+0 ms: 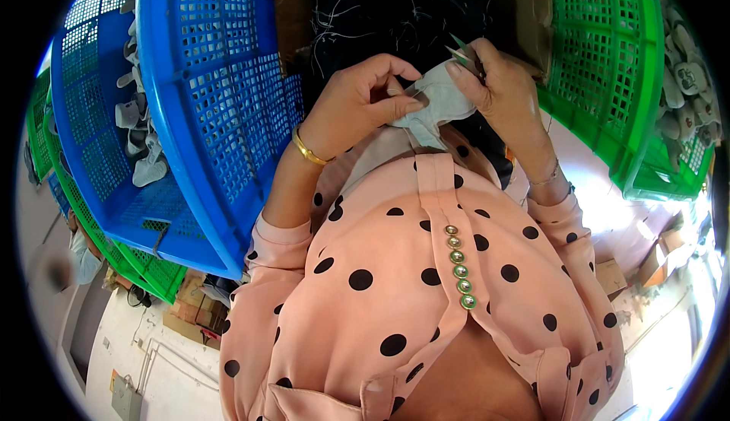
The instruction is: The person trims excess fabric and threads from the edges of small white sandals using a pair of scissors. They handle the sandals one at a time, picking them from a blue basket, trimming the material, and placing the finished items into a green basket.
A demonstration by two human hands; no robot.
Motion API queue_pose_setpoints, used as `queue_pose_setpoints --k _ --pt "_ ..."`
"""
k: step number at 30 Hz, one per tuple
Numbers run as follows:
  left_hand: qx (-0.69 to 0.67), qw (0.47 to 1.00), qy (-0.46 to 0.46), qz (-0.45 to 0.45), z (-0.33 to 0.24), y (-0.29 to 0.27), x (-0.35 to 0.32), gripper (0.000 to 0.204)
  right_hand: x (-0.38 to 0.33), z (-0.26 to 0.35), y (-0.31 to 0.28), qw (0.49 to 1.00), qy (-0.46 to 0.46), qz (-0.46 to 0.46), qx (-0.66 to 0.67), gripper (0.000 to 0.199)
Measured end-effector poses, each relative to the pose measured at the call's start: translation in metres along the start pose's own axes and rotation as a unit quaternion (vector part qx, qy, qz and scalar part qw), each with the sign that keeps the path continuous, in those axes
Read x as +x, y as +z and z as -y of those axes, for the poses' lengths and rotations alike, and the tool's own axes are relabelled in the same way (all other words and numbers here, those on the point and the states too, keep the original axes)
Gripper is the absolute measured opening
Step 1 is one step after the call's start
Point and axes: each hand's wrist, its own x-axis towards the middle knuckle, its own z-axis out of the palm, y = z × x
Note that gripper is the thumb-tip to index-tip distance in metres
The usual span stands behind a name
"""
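In front of my body is a small white fabric shoe upper (445, 94), with a narrow strap-like part hanging toward my blouse. My left hand (361, 101) is closed, its thumb and fingers pinching the left edge of the upper. On the other side, my right hand (502, 90) is curled round a pair of small pointed thread snips (458, 52), whose green-grey blades stick out past the fingers. The right thumb also presses on the upper's top right edge. The snips' handles are hidden inside the hand.
A large blue crate (175, 101) stands close at my left, with several pale shoe uppers (144, 143) beyond its near wall. On the right, a green crate (608, 79) has several more pale pieces (688, 79) beside it. Loose white threads (334, 3) lie on dark cloth ahead.
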Motion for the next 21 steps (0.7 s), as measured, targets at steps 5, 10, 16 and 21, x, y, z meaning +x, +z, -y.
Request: queue_pose_setpoints --k 5,10,16,21 --pt "0.324 0.941 0.100 -0.008 -0.009 -0.002 -0.003 0.017 0.001 0.001 0.000 1.000 -0.005 0.008 0.003 0.044" --pt "0.104 0.988 0.108 -0.026 -0.010 -0.008 0.005 0.007 0.000 -0.001 -0.003 1.000 0.005 0.011 -0.004 0.044" --pt "-0.341 0.939 0.037 0.000 -0.015 0.008 0.011 0.014 -0.003 -0.009 0.000 1.000 -0.004 -0.008 -0.002 0.044" --pt "0.300 0.926 0.170 -0.153 -0.014 0.015 0.010 0.031 -0.004 -0.006 -0.002 1.000 0.009 -0.001 0.007 0.043"
